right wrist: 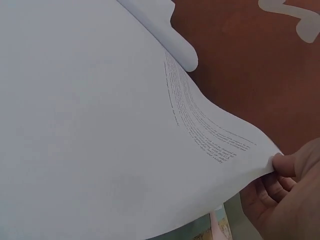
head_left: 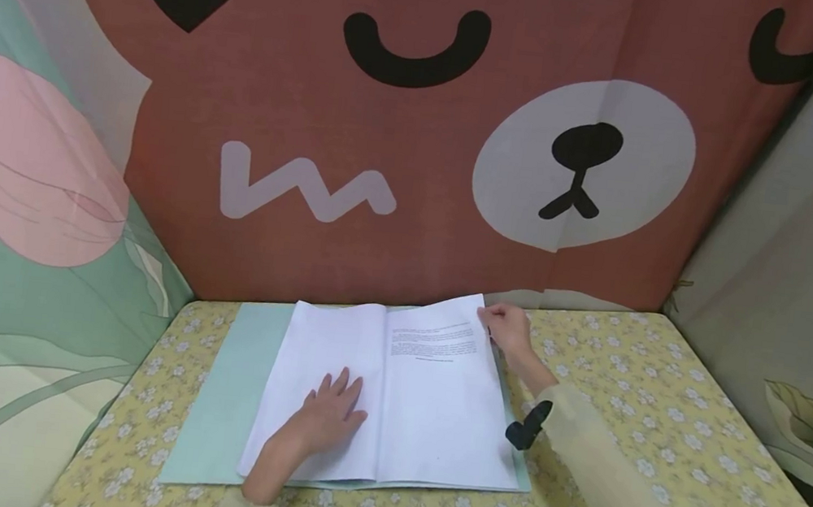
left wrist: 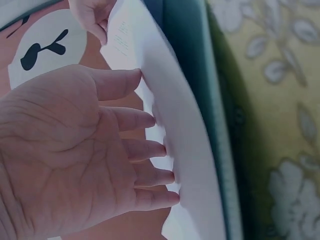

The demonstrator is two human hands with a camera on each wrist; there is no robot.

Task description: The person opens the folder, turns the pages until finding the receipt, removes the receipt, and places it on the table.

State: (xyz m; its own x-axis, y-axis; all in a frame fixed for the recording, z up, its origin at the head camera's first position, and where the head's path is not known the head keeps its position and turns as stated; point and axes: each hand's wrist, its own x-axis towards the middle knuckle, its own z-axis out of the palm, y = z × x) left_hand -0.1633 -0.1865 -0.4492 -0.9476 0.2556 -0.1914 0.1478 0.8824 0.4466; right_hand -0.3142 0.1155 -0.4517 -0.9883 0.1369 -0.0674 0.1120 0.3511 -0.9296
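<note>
An open booklet of white pages in a pale green cover lies on the table. Its right page carries a short block of printed text near the top; the left page looks blank. My left hand rests on the left page, fingers spread and straight, fingertips on the paper in the left wrist view. With thumb and curled fingers, my right hand pinches the top right corner of the printed page. That corner is lifted and the sheet bends upward toward the hand.
A yellow floral cloth covers the table. Behind its far edge hangs a brown curtain with a bear face. Printed fabric also hangs at the left and a greyish one at the right. Dark straps sit at the wrists.
</note>
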